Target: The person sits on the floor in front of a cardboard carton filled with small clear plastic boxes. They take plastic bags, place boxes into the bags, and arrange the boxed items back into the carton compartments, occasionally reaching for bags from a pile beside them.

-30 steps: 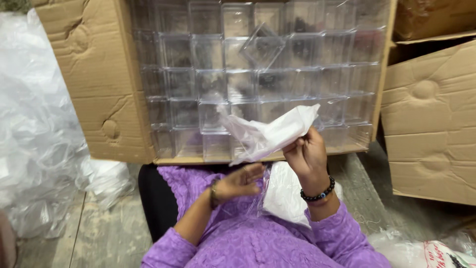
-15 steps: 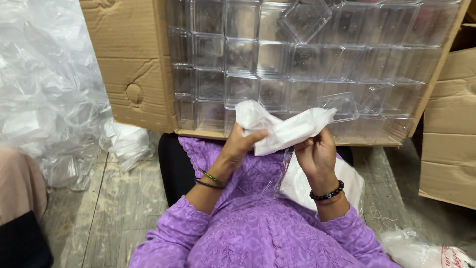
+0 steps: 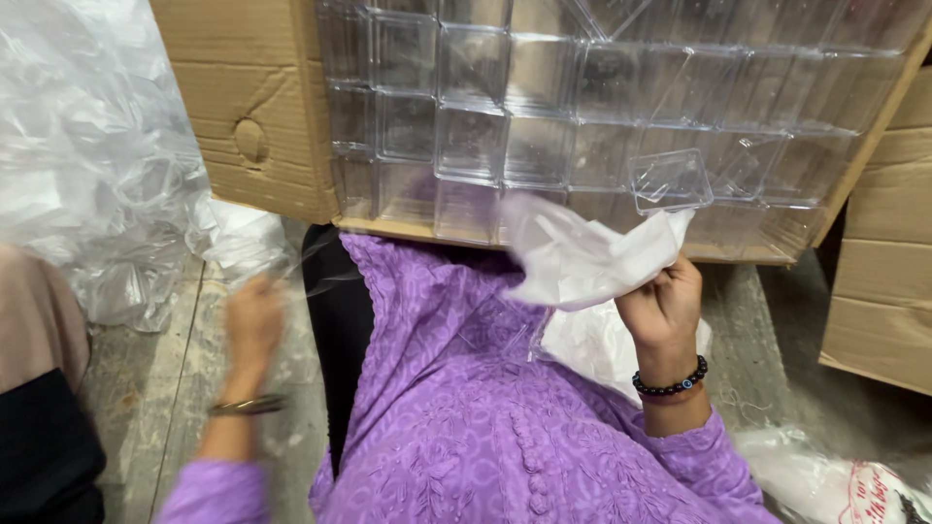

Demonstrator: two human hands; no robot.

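Cardboard box (image 3: 248, 107), tipped toward the person so its open face shows — it fills the upper frame, and its lower edge runs just above the lap. Inside, clear plastic boxes (image 3: 466, 136) are stacked in tight rows from wall to wall; one clear box (image 3: 670, 180) sits askew at the front of the lower rows, proud of the others. A second cardboard carton (image 3: 883, 281) closes off the right side, leaving only a narrow strip of floor beside the knee. Crumpled clear plastic sheeting (image 3: 87, 165) banks up on the left; between it and the black seat edge (image 3: 335, 320) lies a bare stretch of plank floor (image 3: 165, 388), the widest free room in view. White cloth (image 3: 592, 257), bunched, is held up in front of the box's bottom edge, just under the askew box. Right hand (image 3: 665, 306) — fingers curled and pinched on the cloth's right corner, a dark bead bracelet (image 3: 672, 380) at the wrist. Left hand (image 3: 250, 320), swung out over the open floor and blurred; whether it is spread or closed cannot be told.
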